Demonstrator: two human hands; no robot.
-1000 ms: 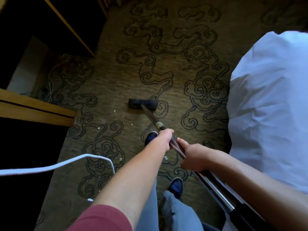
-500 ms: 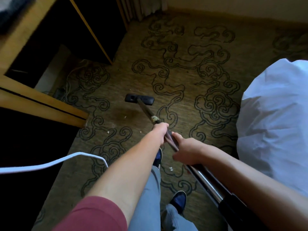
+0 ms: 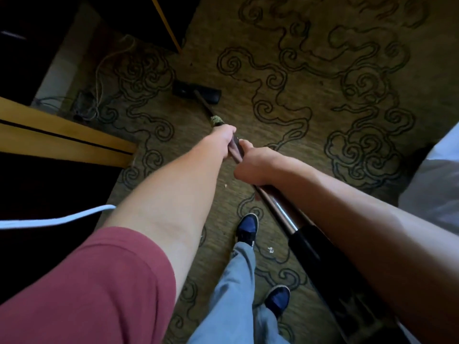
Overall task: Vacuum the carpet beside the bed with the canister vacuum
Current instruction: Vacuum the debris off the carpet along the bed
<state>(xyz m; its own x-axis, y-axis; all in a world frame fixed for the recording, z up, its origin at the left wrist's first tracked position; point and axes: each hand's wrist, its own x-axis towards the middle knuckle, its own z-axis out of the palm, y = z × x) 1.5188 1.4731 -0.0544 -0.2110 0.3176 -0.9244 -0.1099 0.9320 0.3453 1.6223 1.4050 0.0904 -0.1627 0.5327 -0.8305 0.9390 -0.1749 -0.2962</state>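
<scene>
The vacuum wand (image 3: 278, 207) runs from the lower right up to a black floor head (image 3: 197, 92) that lies flat on the olive carpet (image 3: 310, 100) with dark swirl patterns. My left hand (image 3: 224, 137) grips the wand higher up, just below a greenish taped joint (image 3: 216, 120). Just behind it, my right hand (image 3: 253, 166) is closed around the wand. A black hose cuff (image 3: 308, 247) continues toward the lower right. The white bed cover (image 3: 437, 184) shows at the right edge. The canister itself is out of view.
Wooden furniture (image 3: 64, 142) with dark openings stands at the left, with loose cables and a plug (image 3: 84, 105) on the floor near it. A white cord (image 3: 49, 220) crosses the lower left. Small scraps (image 3: 270, 250) lie on the carpet by my blue shoes (image 3: 247, 228).
The floor head has slid forward and left, toward the furniture and cables. I have stepped forward, the view has tilted down, and less of the bed shows.
</scene>
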